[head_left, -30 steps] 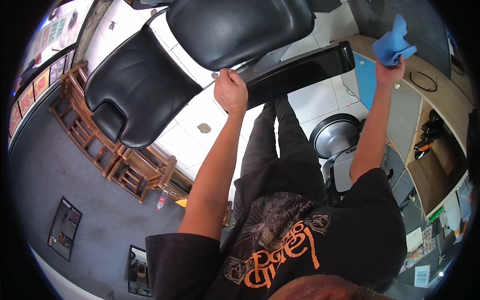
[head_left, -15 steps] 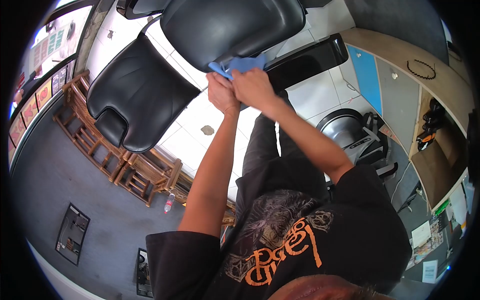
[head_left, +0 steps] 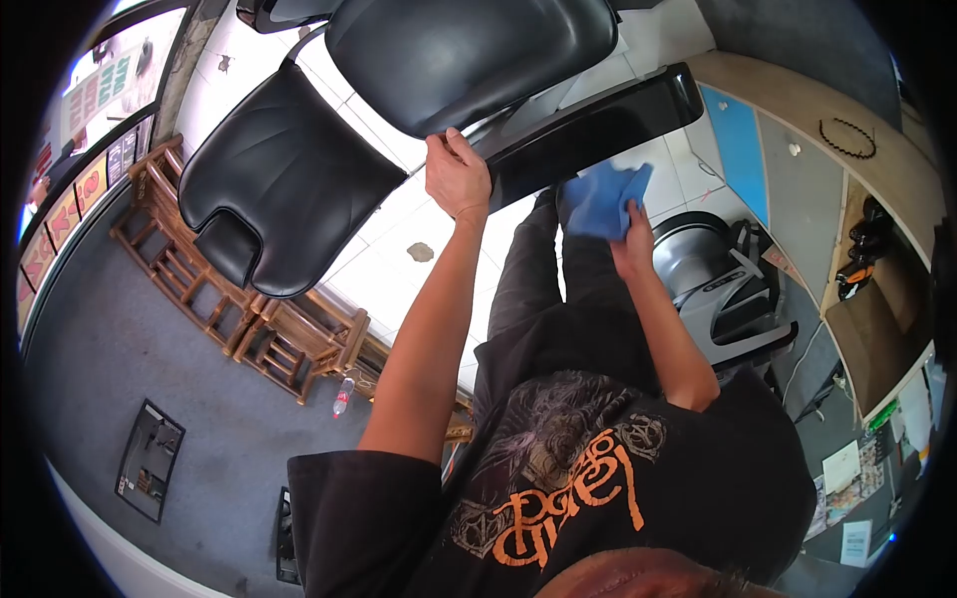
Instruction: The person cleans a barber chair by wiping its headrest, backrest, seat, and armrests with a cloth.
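Note:
A black salon chair fills the top of the view, with a padded seat (head_left: 474, 60), a backrest (head_left: 289, 184) with a notched headrest and a glossy armrest (head_left: 598, 130). My left hand (head_left: 459, 179) is closed around the left end of that armrest, right beside the seat's edge; its fingertips are partly hidden. A crumpled blue cloth (head_left: 606, 199) hangs from my right hand (head_left: 634, 244), pinched between thumb and fingers. That hand is in front of my legs, below the armrest and apart from it.
On the right stand a round metal chair base (head_left: 688, 254) and a cabinet with blue and grey doors (head_left: 736, 149), a black beaded loop (head_left: 847, 138) on its top. At left are a bamboo bench (head_left: 189, 269) and a plastic bottle (head_left: 343, 397).
My right hand has pulled away from my left and from the seat's edge, moving right and toward my body with the blue cloth. My left hand stays by the seat's edge, without the cloth.

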A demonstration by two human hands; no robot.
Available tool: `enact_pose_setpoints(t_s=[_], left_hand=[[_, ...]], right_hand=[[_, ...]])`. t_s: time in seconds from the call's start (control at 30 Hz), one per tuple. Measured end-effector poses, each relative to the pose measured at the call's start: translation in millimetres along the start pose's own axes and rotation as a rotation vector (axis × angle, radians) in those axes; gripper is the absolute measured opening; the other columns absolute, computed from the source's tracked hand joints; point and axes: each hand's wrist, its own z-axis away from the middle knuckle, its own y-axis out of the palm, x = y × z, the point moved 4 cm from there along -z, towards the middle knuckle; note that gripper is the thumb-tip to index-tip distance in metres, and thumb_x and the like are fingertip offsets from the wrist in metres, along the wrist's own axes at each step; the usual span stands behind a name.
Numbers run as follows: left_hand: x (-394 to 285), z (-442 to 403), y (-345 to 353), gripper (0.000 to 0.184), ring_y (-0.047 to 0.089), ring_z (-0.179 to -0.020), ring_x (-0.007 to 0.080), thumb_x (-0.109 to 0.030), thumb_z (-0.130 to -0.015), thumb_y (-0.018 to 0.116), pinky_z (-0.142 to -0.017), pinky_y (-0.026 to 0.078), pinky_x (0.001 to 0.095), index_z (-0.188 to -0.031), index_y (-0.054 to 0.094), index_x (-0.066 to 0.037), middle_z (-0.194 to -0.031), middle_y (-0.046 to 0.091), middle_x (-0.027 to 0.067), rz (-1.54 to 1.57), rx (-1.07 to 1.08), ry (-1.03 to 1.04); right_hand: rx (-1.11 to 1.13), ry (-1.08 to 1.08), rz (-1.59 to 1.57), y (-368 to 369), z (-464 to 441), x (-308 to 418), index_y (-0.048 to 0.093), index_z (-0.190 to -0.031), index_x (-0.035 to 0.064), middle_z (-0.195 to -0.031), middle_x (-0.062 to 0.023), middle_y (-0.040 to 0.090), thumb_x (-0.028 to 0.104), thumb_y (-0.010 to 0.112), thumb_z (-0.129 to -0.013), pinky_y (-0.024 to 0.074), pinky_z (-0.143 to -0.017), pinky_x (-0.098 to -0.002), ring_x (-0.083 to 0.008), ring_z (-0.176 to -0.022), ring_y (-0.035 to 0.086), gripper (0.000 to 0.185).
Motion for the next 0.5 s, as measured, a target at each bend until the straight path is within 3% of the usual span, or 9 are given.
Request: enact_pose_setpoints(t_s=[0.13, 0.2, 0.23, 0.37, 0.5], left_hand=[[5.5, -1.6, 3.8, 0.041, 0.066, -0.084, 0.0437, -0.040, -0.111, 0.043, -0.078, 0.049, 0.0527, -0.098, 0.058, -0.004, -0.085, 0.070, 0.0186, -0.046, 0.032, 0.000], [4.5, -1.4, 4.1, 0.041, 0.066, -0.083, 0.0444, -0.040, -0.111, 0.043, -0.077, 0.049, 0.0533, -0.096, 0.058, -0.005, -0.083, 0.069, 0.0189, -0.034, 0.026, 0.011], [5.2, -0.8, 4.3, 0.041, 0.066, -0.083, 0.0445, -0.040, -0.111, 0.042, -0.077, 0.049, 0.0535, -0.096, 0.058, -0.005, -0.083, 0.069, 0.0190, -0.044, 0.020, 0.018], [4.5, -2.9, 6.3, 0.042, 0.066, -0.083, 0.0449, -0.040, -0.111, 0.042, -0.077, 0.049, 0.0540, -0.095, 0.057, -0.005, -0.082, 0.069, 0.0193, -0.061, 0.011, 0.027], [5.7, -1.4, 6.1, 0.037, 0.063, -0.081, 0.0423, -0.035, -0.110, 0.046, -0.073, 0.047, 0.0523, -0.090, 0.054, -0.004, -0.082, 0.065, 0.0175, -0.059, 0.004, 0.033]], right_hand=[[0.205, -0.044, -0.269, 66.3, -28.9, -28.6, 0.044, -0.154, 0.0075, -0.146, -0.0096, 0.057, 0.027, 0.046, -0.115, 0.0419, -0.118, -0.0466, -0.0260, -0.135, 0.056, 0.043], [0.219, 0.046, -0.488, 111.4, -20.1, -56.8, 0.045, -0.151, 0.0131, -0.148, -0.0073, 0.056, 0.026, 0.047, -0.113, 0.0421, -0.119, -0.0459, -0.0262, -0.134, 0.057, 0.040], [0.232, 0.005, -0.532, 130.5, -11.7, -61.3, 0.051, -0.146, 0.0098, -0.143, -0.0066, 0.061, 0.023, 0.049, -0.111, 0.0442, -0.117, -0.0417, -0.0236, -0.130, 0.060, 0.037], [0.253, 0.104, -0.566, 118.4, -68.9, -127.4, 0.063, -0.131, 0.0032, -0.128, -0.0061, 0.070, 0.018, 0.052, -0.108, 0.0507, -0.107, -0.0331, -0.0197, -0.116, 0.067, 0.029], [0.163, 0.074, -0.406, 105.5, -79.4, -128.0, 0.062, -0.134, 0.0078, -0.129, -0.0076, 0.069, 0.020, 0.050, -0.109, 0.0527, -0.105, -0.0380, -0.0220, -0.118, 0.067, 0.031]])
